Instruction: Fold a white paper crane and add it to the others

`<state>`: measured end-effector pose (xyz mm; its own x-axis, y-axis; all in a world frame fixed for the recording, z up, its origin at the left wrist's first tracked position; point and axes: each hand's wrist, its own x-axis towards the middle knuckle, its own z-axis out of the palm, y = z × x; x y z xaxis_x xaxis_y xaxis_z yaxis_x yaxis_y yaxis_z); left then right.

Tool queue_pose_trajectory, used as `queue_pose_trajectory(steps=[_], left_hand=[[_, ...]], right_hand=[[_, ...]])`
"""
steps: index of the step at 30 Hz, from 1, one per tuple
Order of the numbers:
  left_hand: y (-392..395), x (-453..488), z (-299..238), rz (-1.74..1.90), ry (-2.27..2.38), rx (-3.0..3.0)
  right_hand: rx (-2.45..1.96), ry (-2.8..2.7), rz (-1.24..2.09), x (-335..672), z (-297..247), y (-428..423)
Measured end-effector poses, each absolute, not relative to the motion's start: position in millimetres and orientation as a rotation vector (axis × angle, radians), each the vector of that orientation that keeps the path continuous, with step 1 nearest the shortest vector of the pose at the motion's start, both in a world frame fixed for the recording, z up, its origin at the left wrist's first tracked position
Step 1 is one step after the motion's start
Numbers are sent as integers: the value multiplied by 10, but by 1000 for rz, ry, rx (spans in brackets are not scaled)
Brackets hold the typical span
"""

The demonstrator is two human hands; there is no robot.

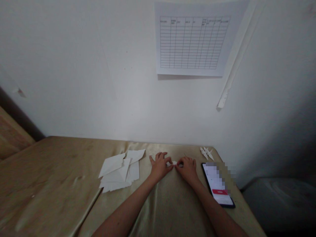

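Between my two hands is a small folded piece of white paper (pixel 174 163), mostly covered by fingers. My left hand (pixel 160 165) pinches its left side between thumb and index finger, with the other fingers spread. On the other side, my right hand (pixel 188 168) pinches the paper with thumb and index finger, its remaining fingers curled. Both hands rest low over the gold cloth. The exact shape of the folds is too small to make out.
Left of my hands lies a loose pile of white paper sheets (pixel 118 174). Small folded paper figures (pixel 206 153) sit at the back right corner. A lit smartphone (pixel 217 187) lies beside my right forearm. The gold-covered table (pixel 61 171) meets a wall bearing a printed table sheet (pixel 192 42).
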<state>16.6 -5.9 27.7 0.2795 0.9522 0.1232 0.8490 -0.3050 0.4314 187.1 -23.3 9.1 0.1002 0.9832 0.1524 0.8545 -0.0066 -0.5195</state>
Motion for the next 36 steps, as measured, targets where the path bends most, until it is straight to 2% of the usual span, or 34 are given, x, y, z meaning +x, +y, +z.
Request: queue_pose_trajectory(steps=[23,36], left_hand=[[61,-7,203,370,1593,2250],[-59,105,235,529,1650,2257]], right_hand=[[-1821,-1889,469,2050,94,-205],[-1850,-1887,326,1949,57,-226]])
